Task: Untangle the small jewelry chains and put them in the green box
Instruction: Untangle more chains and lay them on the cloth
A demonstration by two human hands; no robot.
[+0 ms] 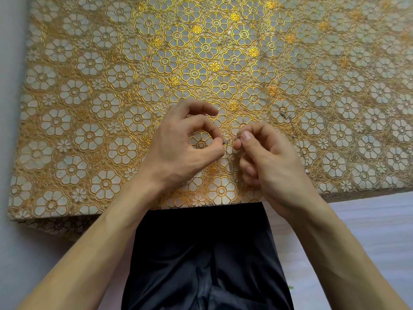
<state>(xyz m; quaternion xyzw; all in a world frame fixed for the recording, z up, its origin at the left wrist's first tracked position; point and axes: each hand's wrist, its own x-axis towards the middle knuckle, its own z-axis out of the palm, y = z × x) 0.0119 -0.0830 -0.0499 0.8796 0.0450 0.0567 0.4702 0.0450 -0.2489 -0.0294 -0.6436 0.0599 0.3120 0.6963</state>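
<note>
A thin silver chain (229, 143) stretches between my two hands above the near part of the table. My left hand (185, 144) pinches one end of it between thumb and forefinger. My right hand (266, 157) pinches the other part, and a strand hangs down from it toward the cloth. A second thin chain (285, 114) lies loose on the cloth to the right of my hands, hard to make out against the pattern. No green box shows in this view.
The table is covered by a gold floral lace cloth (111, 86). Its near edge runs just below my wrists. My dark trousers (205, 253) are below it, with pale floor on both sides.
</note>
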